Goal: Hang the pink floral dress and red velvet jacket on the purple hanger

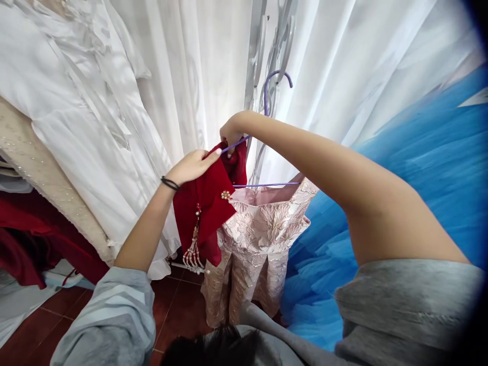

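A purple hanger [267, 184] hangs by its hook from a pale rack and carries a pink brocade dress [263, 218] with a raised floral pattern. Over the hanger's left end lies a dark red garment [202, 203] with a beaded flower and a beaded tassel [194, 249]. My left hand [196, 165] pinches the red cloth against the hanger arm, thumb on top. Reaching across from the right, my right hand [233, 131] curls its fingers into the red cloth behind the hanger arm; those fingertips are partly hidden.
White dresses [84, 101] hang at left beside a cream beaded gown [57, 173] and red clothing [41, 239]. A blue tulle dress [412, 168] fills the right side. White curtains [183, 61] stand behind the rack [261, 46]. Below is a red-brown tiled floor [179, 310].
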Tool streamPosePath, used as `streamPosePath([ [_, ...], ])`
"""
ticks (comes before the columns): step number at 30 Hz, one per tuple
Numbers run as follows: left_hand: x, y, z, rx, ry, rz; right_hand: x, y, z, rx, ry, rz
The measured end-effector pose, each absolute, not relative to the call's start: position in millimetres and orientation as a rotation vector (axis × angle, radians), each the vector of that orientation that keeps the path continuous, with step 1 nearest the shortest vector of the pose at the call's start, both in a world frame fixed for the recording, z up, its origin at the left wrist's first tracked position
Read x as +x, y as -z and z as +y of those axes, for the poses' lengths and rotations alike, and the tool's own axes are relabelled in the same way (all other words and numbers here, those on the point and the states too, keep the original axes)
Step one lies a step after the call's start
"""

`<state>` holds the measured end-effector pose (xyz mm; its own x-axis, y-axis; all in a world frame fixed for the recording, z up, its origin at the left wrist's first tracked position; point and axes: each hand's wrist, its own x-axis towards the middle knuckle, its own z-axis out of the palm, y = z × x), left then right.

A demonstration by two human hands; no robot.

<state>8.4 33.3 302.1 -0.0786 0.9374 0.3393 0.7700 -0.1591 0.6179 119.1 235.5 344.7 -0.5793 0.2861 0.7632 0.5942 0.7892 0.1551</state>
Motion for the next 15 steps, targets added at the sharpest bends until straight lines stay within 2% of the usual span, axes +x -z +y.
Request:
streamPosePath([
  [3, 39, -307, 43, 2.093, -0.957, 2.197, 120, -353, 243, -0.581, 0.532, -2.439],
  [7, 61, -308, 54, 2.077, -0.988, 2.419, 121, -365, 234, -0.518, 0.552, -2.494],
  [11, 63, -307, 66, 2.157, -0.984, 2.360, 140, -366, 178, -0.395, 0.696, -2.467],
  [15, 54, -305, 78, 2.208, -0.872, 2.130, 213, -381, 120, -0.296, 0.764, -2.399],
])
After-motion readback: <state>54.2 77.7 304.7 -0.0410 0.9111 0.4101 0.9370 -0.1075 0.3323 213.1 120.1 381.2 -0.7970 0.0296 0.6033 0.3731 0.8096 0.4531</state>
